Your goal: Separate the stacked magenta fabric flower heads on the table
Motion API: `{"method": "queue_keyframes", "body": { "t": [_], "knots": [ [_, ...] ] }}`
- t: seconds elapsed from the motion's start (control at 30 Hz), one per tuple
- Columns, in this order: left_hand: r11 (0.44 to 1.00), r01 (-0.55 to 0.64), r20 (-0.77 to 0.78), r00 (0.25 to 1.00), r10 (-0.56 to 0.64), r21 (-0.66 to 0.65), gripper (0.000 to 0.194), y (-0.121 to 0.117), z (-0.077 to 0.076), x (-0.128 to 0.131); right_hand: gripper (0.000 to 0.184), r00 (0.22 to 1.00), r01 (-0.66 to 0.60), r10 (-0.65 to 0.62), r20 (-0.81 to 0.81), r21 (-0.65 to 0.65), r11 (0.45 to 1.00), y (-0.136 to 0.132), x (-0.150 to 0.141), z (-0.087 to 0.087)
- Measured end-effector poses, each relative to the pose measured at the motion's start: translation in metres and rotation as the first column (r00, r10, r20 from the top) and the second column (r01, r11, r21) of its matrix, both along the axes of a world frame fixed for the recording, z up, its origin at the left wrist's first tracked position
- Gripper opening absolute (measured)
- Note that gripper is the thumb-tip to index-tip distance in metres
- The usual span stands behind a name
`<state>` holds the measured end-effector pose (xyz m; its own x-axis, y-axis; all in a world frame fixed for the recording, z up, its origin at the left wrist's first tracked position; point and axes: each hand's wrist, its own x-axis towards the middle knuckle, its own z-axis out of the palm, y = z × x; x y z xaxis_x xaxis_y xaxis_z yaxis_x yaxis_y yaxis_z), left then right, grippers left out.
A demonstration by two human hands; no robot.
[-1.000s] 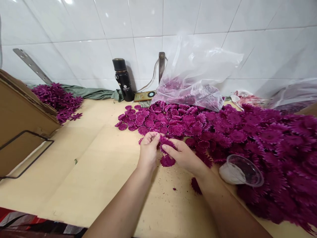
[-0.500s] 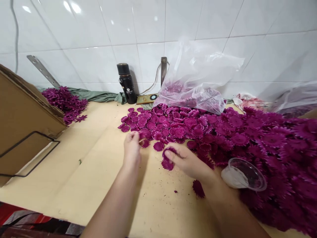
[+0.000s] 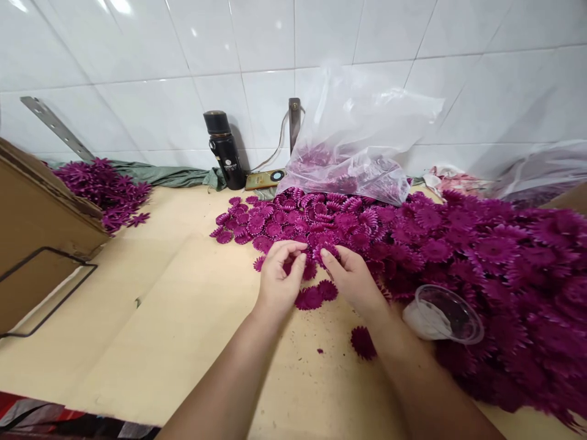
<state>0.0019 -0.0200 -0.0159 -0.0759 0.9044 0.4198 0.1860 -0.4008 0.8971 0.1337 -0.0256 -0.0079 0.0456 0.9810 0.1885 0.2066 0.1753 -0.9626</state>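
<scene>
My right hand (image 3: 355, 281) pinches a purple artificial flower layer (image 3: 326, 255), round with a notched rim, between thumb and fingers. Close beside it on the left is my left hand (image 3: 280, 278), its fingers curved and the thumb a little apart from them. Purple shows in that gap, but no piece is plainly gripped there. Just below the hands, several flower layers (image 3: 312, 297) lie overlapping on the tabletop. One more flower layer (image 3: 363, 343) rests by my right forearm. Beyond the hands spreads a large heap of the same flower layers (image 3: 431, 250).
A clear plastic cup (image 3: 472, 330) lies tipped against the heap, right of my forearm. Behind stand a plastic bag (image 3: 348, 140) of flower pieces, a black bottle (image 3: 224, 153) and a yellowish device (image 3: 263, 179). At left are a cardboard box (image 3: 41, 214) and star-shaped purple pieces (image 3: 107, 189).
My hands have come together, the left moving right and the right moving slightly up. Flower layers that were at my right fingers now lie on the table. The view has shifted slightly right.
</scene>
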Motion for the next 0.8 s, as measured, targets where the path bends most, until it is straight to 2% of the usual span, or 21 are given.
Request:
{"method": "queue_keyframes", "body": {
  "t": [0.07, 0.2, 0.27, 0.43, 0.53, 0.67, 0.8],
  "knots": [
    [0.998, 0.056, -0.044, 0.998, -0.055, 0.034, 0.014, -0.003, 0.002, 0.004, 0.030, 1.000, 0.011, -0.012, 0.021, 0.008, 1.000, 0.000, -0.001, -0.002],
    [0.989, 0.149, -0.043, 0.988, -0.150, -0.011, 0.015, -0.005, 0.003, 0.008, 0.033, 1.000, -0.006, 0.006, 0.011, -0.019, 1.000, 0.001, -0.004, -0.008],
    [0.987, 0.158, -0.038, 0.987, -0.158, -0.012, 0.013, -0.005, 0.003, 0.007, 0.034, 0.999, -0.029, 0.028, -0.031, -0.037, 0.999, 0.002, -0.005, -0.010],
    [0.999, 0.029, -0.009, 1.000, -0.029, 0.033, 0.010, -0.003, 0.000, 0.003, 0.026, 0.969, -0.236, 0.233, -0.076, -0.024, 0.971, -0.002, -0.009, -0.006],
    [0.997, -0.026, 0.081, 0.996, 0.032, -0.072, 0.008, -0.001, 0.000, 0.002, 0.020, 0.954, -0.297, 0.299, 0.023, -0.051, 0.953, -0.005, -0.008, -0.002],
    [0.960, -0.087, 0.247, 0.957, 0.156, -0.267, 0.006, 0.004, 0.004, 0.002, 0.019, 0.919, -0.361, 0.369, 0.140, -0.082, 0.929, -0.008, -0.008, 0.001],
    [0.935, -0.105, 0.373, 0.897, 0.235, -0.338, 0.006, 0.008, 0.005, 0.006, 0.019, 0.900, -0.373, 0.384, 0.205, -0.089, 0.923, -0.006, -0.010, 0.002]
  ]
}}
